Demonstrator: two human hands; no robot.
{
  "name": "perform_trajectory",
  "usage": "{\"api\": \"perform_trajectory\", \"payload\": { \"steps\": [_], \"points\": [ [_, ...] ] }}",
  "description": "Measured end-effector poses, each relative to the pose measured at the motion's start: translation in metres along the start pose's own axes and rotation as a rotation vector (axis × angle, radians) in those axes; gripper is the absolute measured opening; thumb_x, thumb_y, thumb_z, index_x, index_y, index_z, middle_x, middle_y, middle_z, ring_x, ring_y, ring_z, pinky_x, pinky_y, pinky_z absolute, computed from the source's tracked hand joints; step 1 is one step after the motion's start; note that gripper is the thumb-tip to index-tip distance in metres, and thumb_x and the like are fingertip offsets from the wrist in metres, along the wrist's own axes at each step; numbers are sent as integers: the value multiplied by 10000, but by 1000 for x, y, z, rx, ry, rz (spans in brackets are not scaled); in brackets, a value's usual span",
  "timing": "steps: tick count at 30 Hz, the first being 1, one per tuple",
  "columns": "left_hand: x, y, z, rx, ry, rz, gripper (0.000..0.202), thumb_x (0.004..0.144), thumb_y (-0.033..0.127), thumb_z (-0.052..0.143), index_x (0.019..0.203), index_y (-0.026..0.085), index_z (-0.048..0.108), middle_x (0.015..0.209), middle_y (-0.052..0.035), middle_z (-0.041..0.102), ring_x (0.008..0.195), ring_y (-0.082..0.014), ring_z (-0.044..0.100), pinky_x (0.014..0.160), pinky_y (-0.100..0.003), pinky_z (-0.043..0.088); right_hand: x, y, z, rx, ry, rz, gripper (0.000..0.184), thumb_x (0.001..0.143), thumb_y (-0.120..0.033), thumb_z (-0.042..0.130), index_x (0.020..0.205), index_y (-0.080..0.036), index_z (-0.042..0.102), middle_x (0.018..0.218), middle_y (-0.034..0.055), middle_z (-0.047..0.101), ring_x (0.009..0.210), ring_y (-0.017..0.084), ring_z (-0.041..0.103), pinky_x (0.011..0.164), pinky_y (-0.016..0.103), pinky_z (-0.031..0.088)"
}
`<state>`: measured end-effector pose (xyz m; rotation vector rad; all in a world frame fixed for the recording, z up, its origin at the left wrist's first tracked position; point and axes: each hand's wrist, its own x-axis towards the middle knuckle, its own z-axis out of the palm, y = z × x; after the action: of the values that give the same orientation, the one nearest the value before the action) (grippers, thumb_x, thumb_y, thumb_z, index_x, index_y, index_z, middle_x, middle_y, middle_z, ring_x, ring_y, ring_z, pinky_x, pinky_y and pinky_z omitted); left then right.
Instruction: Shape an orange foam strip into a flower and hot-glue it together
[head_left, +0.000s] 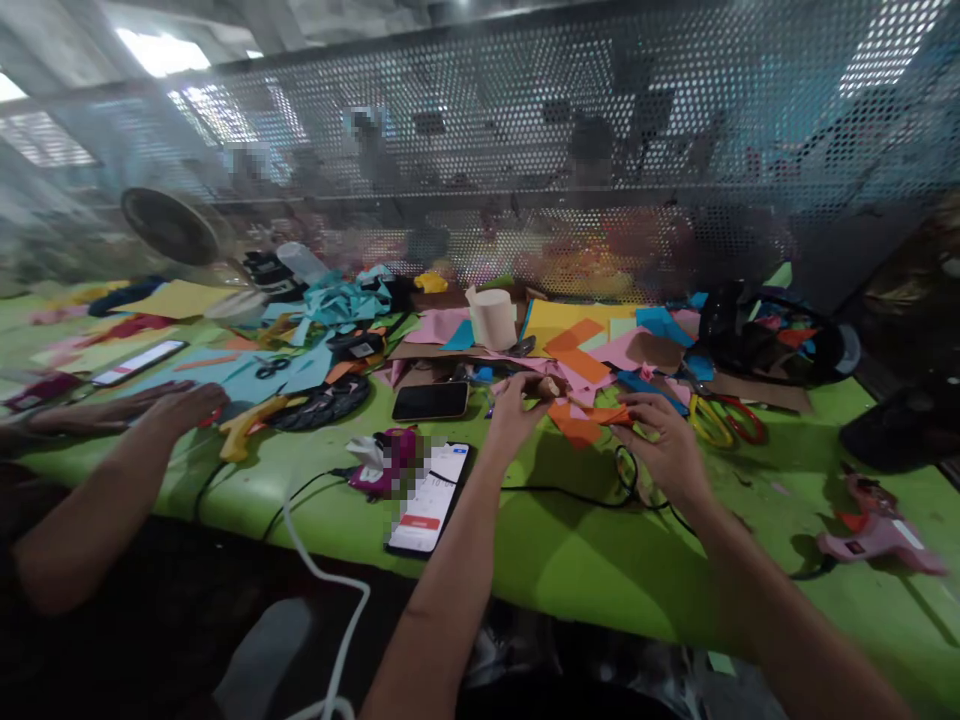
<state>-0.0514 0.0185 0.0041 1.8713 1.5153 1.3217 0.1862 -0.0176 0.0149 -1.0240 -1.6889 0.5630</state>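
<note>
My left hand (517,415) is closed in a pinch around a small tan-brown piece (551,387), whose kind I cannot make out. To its right, my right hand (664,440) pinches the end of an orange paper strip (609,414) between thumb and fingers. The strip reaches toward the left hand; whether it joins the tan piece is unclear. Beneath the hands lie more orange paper (576,428) and pink paper scraps. Yellow-handled scissors (711,420) and red-handled scissors (746,420) lie just beyond the right hand.
A phone with a lit screen (431,505) and a dark phone (430,402) lie on the green table (600,570). A pink glue gun (877,535) is at right, a white cup (493,318) behind. Cables cross the front. At left, a co-worker's hands (180,408) rest near a yellow glue gun (251,425).
</note>
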Motion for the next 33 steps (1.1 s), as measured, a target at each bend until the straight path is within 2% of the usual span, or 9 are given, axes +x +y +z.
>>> {"api": "perform_trajectory", "payload": {
  "steps": [4, 7, 10, 15, 19, 23, 27, 30, 33],
  "points": [
    [-4, 9, 9, -446, -53, -64, 353, 736, 235, 703, 1041, 201, 530, 1004, -24, 640, 942, -158, 602, 888, -302, 462, 3, -2, -2, 90, 124, 69, 78, 797, -294, 719, 845, -234, 730, 986, 66, 671, 986, 244, 625, 898, 421, 492],
    [-14, 22, 20, -671, -98, -270, 360, 696, 249, 713, 1016, 209, 552, 939, 5, 644, 849, -131, 587, 809, -269, 472, 3, -6, -3, 114, 212, 68, 68, 807, -277, 713, 858, -236, 731, 1015, 69, 673, 1033, 249, 615, 930, 429, 482],
    [-26, 37, 31, -799, -174, -483, 387, 637, 252, 768, 989, 181, 625, 861, 3, 657, 780, -123, 586, 772, -262, 471, 1, -9, 0, 44, 279, -20, 47, 819, -239, 698, 855, -250, 727, 1040, 69, 673, 1068, 249, 614, 938, 427, 492],
    [-38, 58, 44, -984, -329, -511, 582, 550, 286, 893, 1083, 175, 687, 1020, -59, 714, 967, -196, 634, 895, -316, 470, -7, -7, 8, -115, 205, -143, 225, 844, -137, 621, 976, -281, 734, 1189, 78, 614, 1129, 241, 604, 939, 416, 524],
    [-36, 62, 43, -1027, -244, -539, 628, 524, 320, 919, 1098, 199, 695, 1070, -43, 722, 1023, -199, 637, 922, -310, 466, -10, -11, 12, -239, 42, -210, 369, 833, -136, 624, 1167, -277, 691, 1320, 111, 564, 1237, 277, 545, 1032, 467, 472],
    [-32, 56, 40, -986, -150, -552, 645, 545, 335, 903, 1137, 207, 680, 980, -29, 745, 906, -169, 672, 778, -258, 484, -10, -21, 7, -198, -86, -215, 407, 836, -203, 638, 1232, -288, 665, 1379, 107, 534, 1295, 291, 504, 1074, 479, 432],
    [-30, 48, 38, -877, -177, -533, 645, 583, 367, 859, 1163, 173, 652, 763, -23, 736, 734, -158, 666, 605, -227, 424, -10, -28, 0, 25, -91, -81, 334, 878, -299, 626, 1208, -327, 671, 1387, 68, 538, 1298, 270, 506, 1070, 452, 438],
    [-29, 43, 38, -795, -173, -551, 465, 568, 348, 823, 969, 149, 694, 696, -25, 711, 621, -132, 604, 555, -226, 396, -8, -25, -2, 245, -44, 56, 381, 887, -380, 620, 1264, -327, 621, 1343, 73, 567, 1143, 246, 598, 963, 426, 513],
    [-29, 42, 37, -781, -198, -581, 328, 526, 293, 792, 801, 142, 696, 692, -29, 694, 598, -123, 575, 545, -227, 404, -3, -17, -1, 427, -62, 226, 439, 863, -440, 637, 1276, -295, 607, 1100, 61, 658, 922, 205, 644, 807, 363, 559]
  ]
}}
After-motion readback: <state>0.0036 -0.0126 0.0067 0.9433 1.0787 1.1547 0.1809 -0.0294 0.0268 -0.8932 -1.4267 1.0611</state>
